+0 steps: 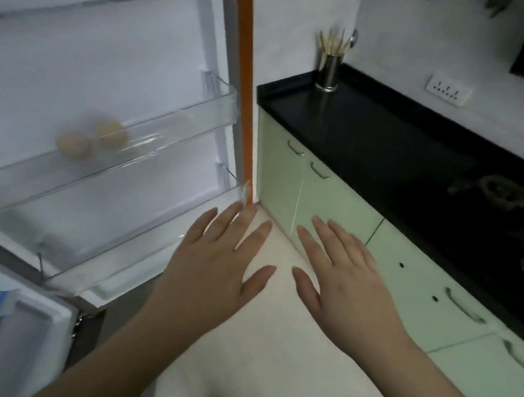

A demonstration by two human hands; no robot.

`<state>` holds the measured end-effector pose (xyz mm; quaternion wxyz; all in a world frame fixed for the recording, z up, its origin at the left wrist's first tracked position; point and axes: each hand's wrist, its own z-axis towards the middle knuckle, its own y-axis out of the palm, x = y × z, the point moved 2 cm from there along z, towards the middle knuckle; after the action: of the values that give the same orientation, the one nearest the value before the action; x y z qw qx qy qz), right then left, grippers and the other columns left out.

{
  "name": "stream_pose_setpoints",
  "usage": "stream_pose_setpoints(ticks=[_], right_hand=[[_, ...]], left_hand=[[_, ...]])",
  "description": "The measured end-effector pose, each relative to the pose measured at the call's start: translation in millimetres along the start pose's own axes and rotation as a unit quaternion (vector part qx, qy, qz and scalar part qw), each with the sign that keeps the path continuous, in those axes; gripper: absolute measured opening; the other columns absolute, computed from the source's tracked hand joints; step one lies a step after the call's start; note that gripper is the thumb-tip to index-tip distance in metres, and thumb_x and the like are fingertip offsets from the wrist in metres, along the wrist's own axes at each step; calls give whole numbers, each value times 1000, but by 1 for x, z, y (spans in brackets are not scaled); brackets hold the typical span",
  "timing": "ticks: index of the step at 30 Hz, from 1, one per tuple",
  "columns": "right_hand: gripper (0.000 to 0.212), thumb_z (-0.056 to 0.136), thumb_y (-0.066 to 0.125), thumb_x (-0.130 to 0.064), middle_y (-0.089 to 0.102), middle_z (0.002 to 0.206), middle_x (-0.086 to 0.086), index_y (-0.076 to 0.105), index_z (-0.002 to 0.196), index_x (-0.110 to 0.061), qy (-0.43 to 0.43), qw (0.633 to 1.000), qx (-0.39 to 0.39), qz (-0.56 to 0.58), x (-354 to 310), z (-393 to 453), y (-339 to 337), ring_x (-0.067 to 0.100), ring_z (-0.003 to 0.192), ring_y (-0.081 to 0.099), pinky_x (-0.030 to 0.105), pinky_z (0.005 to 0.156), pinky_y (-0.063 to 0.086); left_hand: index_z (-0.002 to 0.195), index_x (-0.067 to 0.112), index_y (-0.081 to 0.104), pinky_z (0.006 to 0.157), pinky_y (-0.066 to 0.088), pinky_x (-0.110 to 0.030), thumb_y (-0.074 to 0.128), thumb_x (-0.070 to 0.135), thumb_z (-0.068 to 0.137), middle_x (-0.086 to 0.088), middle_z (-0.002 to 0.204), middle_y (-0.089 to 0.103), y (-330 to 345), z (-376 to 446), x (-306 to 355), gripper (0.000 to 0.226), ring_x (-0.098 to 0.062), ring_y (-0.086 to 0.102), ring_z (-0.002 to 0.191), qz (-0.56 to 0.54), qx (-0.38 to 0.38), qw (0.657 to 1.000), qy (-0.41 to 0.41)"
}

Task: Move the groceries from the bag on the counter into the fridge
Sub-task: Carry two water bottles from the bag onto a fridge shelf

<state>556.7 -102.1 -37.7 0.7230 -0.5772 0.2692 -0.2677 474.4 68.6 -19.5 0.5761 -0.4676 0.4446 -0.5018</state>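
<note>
Now we hold our left hand (pixel 215 259) and right hand (pixel 344 277) out flat, fingers spread, both empty, above the pale floor (pixel 282 352). Beside them the fridge door (pixel 103 75) stands open; its clear middle shelf (pixel 147 145) carries two eggs (pixel 93 142). At the black counter's (pixel 380 141) far corner, a steel cup (pixel 328 71) holds chopsticks. We see no bag.

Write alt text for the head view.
Both hands, left hand and right hand, hover open and empty beside an open fridge door whose clear shelf holds two eggs. A black counter stands right.
</note>
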Motion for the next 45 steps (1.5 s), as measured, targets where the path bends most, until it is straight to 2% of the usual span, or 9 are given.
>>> stream_pose_setpoints(ticks=[4, 8, 11, 13, 21, 27, 34, 41, 45], right_hand=[[58, 96, 29, -47, 48, 147, 9, 49, 141, -17, 77, 997, 2, -10, 51, -55, -11, 29, 136, 44, 45, 112, 33], [59, 95, 29, -47, 48, 147, 9, 48, 142, -16, 147, 989, -2, -14, 95, -106, -18, 29, 137, 43, 44, 112, 32], [60, 96, 27, -47, 46, 148, 10, 45, 143, -15, 215, 976, -9, -22, 124, -145, -24, 29, 138, 42, 45, 113, 32], [60, 96, 27, -47, 46, 149, 10, 45, 143, -15, 219, 975, -7, -26, 127, -151, -23, 30, 138, 42, 45, 112, 32], [61, 95, 28, -47, 44, 150, 11, 45, 143, -14, 377, 925, 4, -50, 172, -210, -35, 31, 138, 41, 46, 112, 32], [57, 96, 30, -43, 47, 147, 9, 48, 141, -15, 487, 870, 42, -69, 177, -239, -42, 28, 136, 44, 45, 112, 34], [56, 95, 32, -42, 51, 144, 10, 51, 139, -14, 604, 790, 55, -92, 171, -302, -45, 30, 132, 48, 47, 109, 39], [55, 94, 35, -44, 51, 144, 10, 51, 139, -16, 695, 707, 53, -118, 162, -401, -61, 31, 132, 48, 47, 109, 38], [54, 94, 36, -43, 52, 143, 9, 51, 138, -16, 731, 668, 67, -126, 161, -466, -76, 30, 131, 48, 46, 109, 37]], left_hand=[[141, 22, 48, 111, 33, -54, 21, 62, 97, -8, 147, 48, 0, 15, 65, 65, -31, 43, 136, 2, -28, 998, 64], [142, 23, 48, 110, 34, -53, 27, 61, 95, -8, 147, 48, 1, 31, 126, 63, -31, 42, 137, 2, -21, 992, 127], [144, 23, 44, 114, 28, -52, 28, 58, 97, -8, 150, 44, 4, 42, 174, 61, -29, 38, 140, 4, -21, 981, 193], [145, 23, 43, 114, 23, -49, 26, 57, 97, -8, 151, 43, 8, 44, 180, 61, -29, 37, 140, 8, -19, 979, 202], [146, 23, 42, 115, 25, -49, 24, 58, 96, -8, 152, 40, 19, 77, 265, 64, -26, 32, 143, -31, -30, 931, 362], [145, 22, 43, 115, 27, -49, 25, 59, 95, -8, 152, 41, 25, 98, 316, 64, -26, 34, 142, -48, -16, 879, 474], [147, 24, 40, 117, 21, -46, 27, 60, 95, -6, 153, 38, 30, 95, 381, 64, -24, 30, 144, -61, -14, 822, 566], [145, 24, 43, 116, 19, -43, 22, 56, 97, -7, 153, 40, 15, 47, 485, 61, -24, 31, 143, -83, -11, 742, 665], [148, 26, 36, 118, 15, -41, 16, 59, 96, -4, 156, 34, 4, -1, 553, 66, -22, 24, 146, -94, -26, 709, 699]])
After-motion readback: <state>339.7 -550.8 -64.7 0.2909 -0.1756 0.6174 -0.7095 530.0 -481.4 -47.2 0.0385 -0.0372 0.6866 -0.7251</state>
